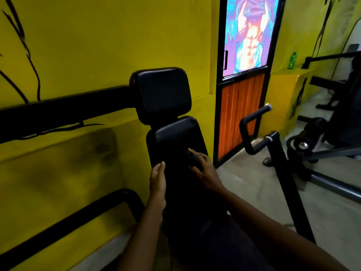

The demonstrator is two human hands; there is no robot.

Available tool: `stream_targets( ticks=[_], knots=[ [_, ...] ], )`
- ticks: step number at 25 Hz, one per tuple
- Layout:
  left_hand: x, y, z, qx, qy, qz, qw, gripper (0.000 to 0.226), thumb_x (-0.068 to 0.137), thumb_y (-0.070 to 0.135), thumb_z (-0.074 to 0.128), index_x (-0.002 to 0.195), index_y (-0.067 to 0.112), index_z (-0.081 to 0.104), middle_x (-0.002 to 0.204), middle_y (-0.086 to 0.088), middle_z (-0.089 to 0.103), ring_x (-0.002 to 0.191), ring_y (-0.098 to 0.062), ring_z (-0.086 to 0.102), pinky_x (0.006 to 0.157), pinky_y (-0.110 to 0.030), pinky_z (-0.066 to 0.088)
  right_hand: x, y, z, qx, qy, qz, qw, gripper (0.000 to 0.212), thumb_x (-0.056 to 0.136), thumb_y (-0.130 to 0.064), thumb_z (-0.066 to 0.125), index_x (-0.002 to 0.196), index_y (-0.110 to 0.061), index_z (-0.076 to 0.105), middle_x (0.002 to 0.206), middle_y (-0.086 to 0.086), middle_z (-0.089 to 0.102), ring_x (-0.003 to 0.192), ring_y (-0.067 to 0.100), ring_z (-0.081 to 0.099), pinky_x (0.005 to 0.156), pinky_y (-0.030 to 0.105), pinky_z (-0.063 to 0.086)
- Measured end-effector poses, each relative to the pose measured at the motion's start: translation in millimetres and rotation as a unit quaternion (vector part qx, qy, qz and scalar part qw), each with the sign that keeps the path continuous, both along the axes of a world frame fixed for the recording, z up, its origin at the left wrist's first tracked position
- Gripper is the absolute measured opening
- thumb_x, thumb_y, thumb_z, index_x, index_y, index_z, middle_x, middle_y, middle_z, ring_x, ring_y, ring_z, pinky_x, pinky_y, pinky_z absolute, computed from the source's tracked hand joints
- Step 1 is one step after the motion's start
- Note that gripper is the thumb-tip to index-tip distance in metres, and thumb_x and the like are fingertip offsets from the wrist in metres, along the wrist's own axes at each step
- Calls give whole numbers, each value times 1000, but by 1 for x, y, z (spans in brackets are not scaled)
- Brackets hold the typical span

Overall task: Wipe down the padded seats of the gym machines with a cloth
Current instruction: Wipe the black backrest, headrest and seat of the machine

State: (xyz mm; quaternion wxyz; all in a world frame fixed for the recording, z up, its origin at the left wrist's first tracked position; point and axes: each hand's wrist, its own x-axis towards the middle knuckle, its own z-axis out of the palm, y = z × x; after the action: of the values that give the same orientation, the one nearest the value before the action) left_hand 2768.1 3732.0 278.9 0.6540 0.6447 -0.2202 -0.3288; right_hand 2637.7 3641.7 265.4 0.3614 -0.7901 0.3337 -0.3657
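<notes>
A long black padded seat (175, 139) runs away from me in the middle of the view, with a square black head pad (163, 92) above its far end. My right hand (203, 169) holds a dark bunched cloth (194, 160) against the seat's right side, fingers curled round it. My left hand (158, 178) rests along the seat's left edge with fingers fairly straight. The cloth is hard to tell from the dark padding.
A yellow wall (88, 45) stands close on the left, with a thick black machine arm (68, 108) crossing it. Black handle bars (254, 132) and a frame post (287, 182) stand on the right. A door with a poster (250, 36) is behind; more machines sit far right.
</notes>
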Motion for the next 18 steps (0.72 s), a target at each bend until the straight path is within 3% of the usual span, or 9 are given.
stream_targets(
  ticks=[3, 6, 8, 12, 16, 18],
  knots=[
    [-67, 34, -30, 20, 36, -12, 999, 48, 100, 33, 37, 143, 12, 34, 147, -9, 38, 135, -28, 36, 94, -32, 32, -70, 27, -32, 45, -9, 28, 999, 56, 89, -20, 56, 132, -47, 31, 135, 7, 40, 123, 22, 45, 105, 36, 39],
    [-133, 65, -67, 77, 73, -17, 994, 53, 99, 38, 35, 146, 14, 28, 150, -7, 33, 138, -29, 32, 105, -38, 30, -141, 43, -58, 96, 10, 49, 994, 53, 82, -28, 50, 132, -41, 36, 130, 5, 42, 119, 17, 46, 99, 24, 37],
    [-173, 82, -89, 108, 121, -16, 987, 53, 100, 37, 34, 147, 13, 27, 149, -9, 33, 138, -29, 31, 107, -40, 29, -180, 48, -79, 114, 34, 42, 992, 55, 82, -27, 50, 135, -37, 38, 130, 10, 43, 119, 21, 48, 100, 26, 38],
    [-255, 106, -140, 141, 147, 55, 977, 50, 100, 34, 38, 144, 10, 33, 147, -12, 38, 135, -30, 35, 103, -36, 31, -257, 51, -133, 105, 153, 24, 982, 57, 88, -14, 55, 139, -33, 38, 133, 12, 42, 122, 29, 47, 103, 29, 34],
    [-289, 111, -196, 179, 204, 129, 954, 53, 98, 35, 42, 143, 8, 33, 148, -12, 36, 135, -29, 36, 109, -40, 28, -287, 43, -173, 43, 283, 51, 957, 60, 84, -34, 51, 141, -43, 33, 139, 11, 39, 123, 35, 44, 101, 41, 39],
    [-295, 103, -223, 199, 220, 157, 942, 52, 97, 35, 44, 140, 5, 38, 146, -15, 39, 132, -29, 40, 111, -40, 31, -278, 40, -192, -27, 380, 84, 921, 60, 88, -34, 51, 142, -46, 27, 149, 7, 28, 127, 36, 37, 101, 46, 38]
  ],
)
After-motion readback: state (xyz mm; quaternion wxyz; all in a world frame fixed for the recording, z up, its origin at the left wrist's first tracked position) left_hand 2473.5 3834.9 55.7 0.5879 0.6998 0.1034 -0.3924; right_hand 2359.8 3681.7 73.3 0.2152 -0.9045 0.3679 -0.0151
